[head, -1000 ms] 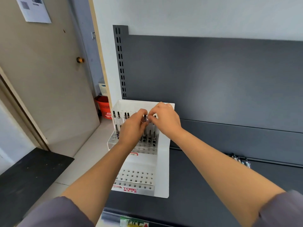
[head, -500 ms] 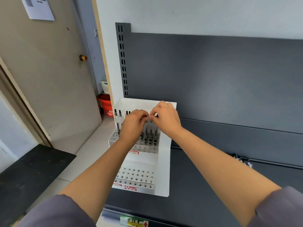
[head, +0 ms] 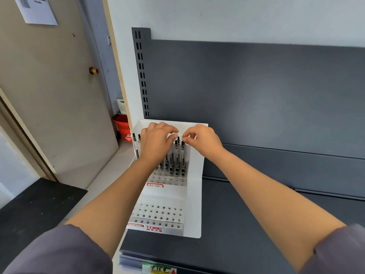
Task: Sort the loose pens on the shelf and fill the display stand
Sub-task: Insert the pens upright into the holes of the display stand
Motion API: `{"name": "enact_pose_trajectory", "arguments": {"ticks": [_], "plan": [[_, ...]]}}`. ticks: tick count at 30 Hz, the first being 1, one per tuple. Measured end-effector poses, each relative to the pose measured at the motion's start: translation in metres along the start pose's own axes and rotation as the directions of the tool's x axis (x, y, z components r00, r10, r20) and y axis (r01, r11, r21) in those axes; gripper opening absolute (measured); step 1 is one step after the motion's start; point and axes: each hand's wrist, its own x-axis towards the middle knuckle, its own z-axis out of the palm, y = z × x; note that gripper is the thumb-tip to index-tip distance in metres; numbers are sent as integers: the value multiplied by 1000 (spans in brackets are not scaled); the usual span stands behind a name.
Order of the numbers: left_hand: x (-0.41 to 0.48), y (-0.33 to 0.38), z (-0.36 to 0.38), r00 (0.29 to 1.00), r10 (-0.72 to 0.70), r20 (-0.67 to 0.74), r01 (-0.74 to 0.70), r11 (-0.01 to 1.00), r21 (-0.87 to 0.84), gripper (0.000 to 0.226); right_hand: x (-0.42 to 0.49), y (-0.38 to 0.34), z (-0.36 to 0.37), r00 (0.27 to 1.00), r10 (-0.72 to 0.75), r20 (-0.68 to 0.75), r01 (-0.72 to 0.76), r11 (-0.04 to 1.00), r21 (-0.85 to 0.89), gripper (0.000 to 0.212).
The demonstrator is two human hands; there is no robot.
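A white display stand (head: 194, 194) with rows of holes sits at the left end of the dark shelf. Several clear pens with black tops (head: 178, 155) stand upright in its back tier, and two more pens (head: 135, 143) stand at the tier's left side. My left hand (head: 156, 143) hovers over the pen tops with its fingers curled; whether it holds one is hidden. Over the right end of the row, my right hand (head: 203, 142) pinches thumb and forefinger at the top of a pen (head: 182, 144). The front tiers (head: 158, 212) hold no pens.
The dark shelf (head: 237, 234) runs to the right, with a grey back panel (head: 256, 95) behind it. An orange basket (head: 123, 128) and a white basket (head: 121, 104) stand on the floor to the left, beside a beige door (head: 49, 95).
My two hands met over one pen top before; now they are slightly apart. The left hand has shifted a little left, and the right stays at the row's right end.
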Motion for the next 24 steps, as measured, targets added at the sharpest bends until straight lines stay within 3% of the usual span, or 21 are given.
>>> {"name": "enact_pose_trajectory", "arguments": {"ticks": [14, 24], "plan": [[7, 2, 7, 996, 5, 84, -3, 1000, -15, 21, 6, -6, 6, 994, -87, -59, 65, 948, -313, 21], [2, 0, 8, 997, 9, 81, -3, 997, -75, 22, -1, -4, 13, 983, -44, -180, -16, 948, -317, 22]]}}
